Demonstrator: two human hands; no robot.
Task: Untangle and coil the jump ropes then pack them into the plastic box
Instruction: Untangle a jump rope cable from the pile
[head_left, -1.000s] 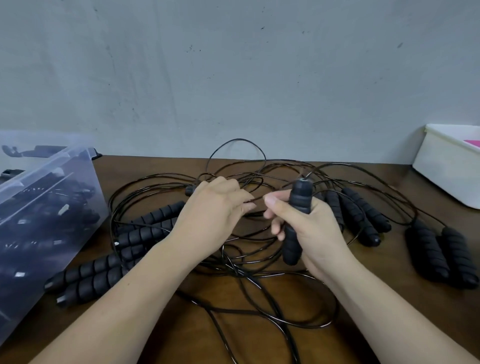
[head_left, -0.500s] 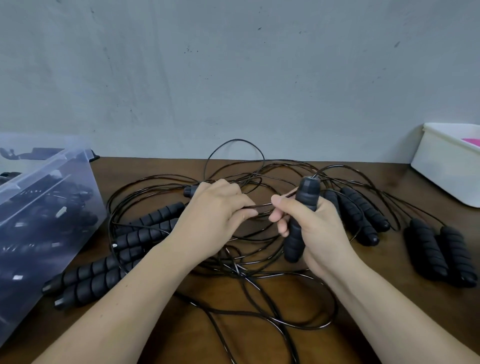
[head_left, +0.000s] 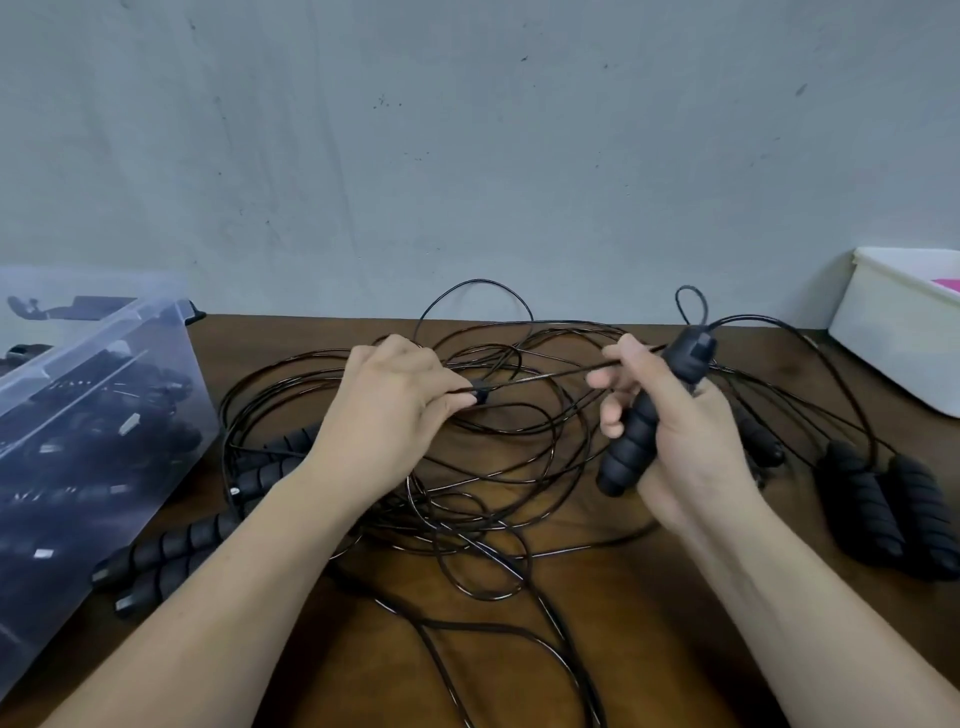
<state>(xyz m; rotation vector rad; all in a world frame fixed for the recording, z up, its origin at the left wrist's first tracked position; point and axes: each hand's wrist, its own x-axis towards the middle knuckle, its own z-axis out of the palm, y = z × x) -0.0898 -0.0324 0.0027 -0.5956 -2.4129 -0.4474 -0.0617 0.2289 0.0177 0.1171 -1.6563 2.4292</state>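
Note:
A tangle of thin black jump-rope cords (head_left: 493, 467) lies spread on the brown table (head_left: 649, 649). My right hand (head_left: 670, 431) grips a black ribbed foam handle (head_left: 631, 447), held tilted above the tangle, with a small cord loop at its top end. My left hand (head_left: 395, 410) pinches a stretch of cord by a small black end piece (head_left: 480, 396); that cord runs taut across to the right hand. More black handles lie at the left (head_left: 166, 551) and at the right (head_left: 883, 509). The clear plastic box (head_left: 104, 415) at the far left holds coiled ropes.
A white plastic bin (head_left: 898, 332) with something pink inside stands at the back right corner. A grey wall rises behind the table's far edge. Cord loops trail toward the table's front edge between my forearms.
My hands have moved apart: the right hand carried the handle up and to the right, the left stayed pinching, and a length of cord now stretches taut between them.

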